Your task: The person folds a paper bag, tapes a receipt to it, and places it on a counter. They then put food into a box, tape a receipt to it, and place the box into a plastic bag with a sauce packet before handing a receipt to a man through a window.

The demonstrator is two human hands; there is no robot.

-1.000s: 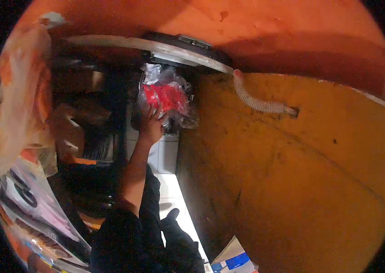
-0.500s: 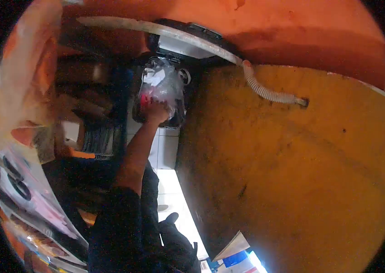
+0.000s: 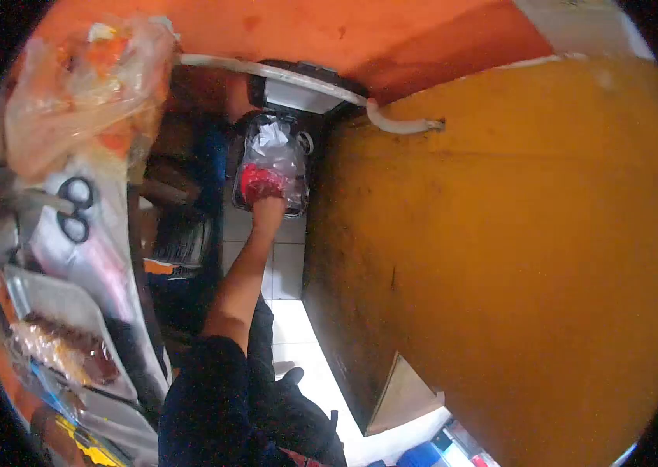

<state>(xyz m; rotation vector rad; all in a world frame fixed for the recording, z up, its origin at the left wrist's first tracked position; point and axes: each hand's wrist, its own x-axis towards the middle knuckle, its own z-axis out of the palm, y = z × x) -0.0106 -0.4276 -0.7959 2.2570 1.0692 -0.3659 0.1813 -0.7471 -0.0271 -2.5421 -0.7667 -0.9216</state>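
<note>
My left hand point(image 3: 269, 191) reaches down into a bin point(image 3: 298, 212) lined with clear plastic. Red see-through plastic point(image 3: 252, 180) lies against and partly over the hand, so its fingers are hidden and its grip cannot be made out. Crumpled white paper point(image 3: 272, 134) and clear plastic point(image 3: 288, 161) fill the bin around it. Behind the bin stands its raised lid point(image 3: 298, 95), dark-edged with a pale inside. My right hand is out of view.
A large yellow-orange panel point(image 3: 500, 233) fills the right, with a pale hose point(image 3: 403, 125) at its top. Black-handled scissors point(image 3: 74, 208), a plastic bag with orange contents point(image 3: 87, 101) and a metal tray point(image 3: 56, 292) are at the left. White floor tiles point(image 3: 287, 268) show below the bin.
The view has shifted, bringing the left-hand worktop and scissors further into sight. My left hand is still in the bin, now with red plastic over its fingers.
</note>
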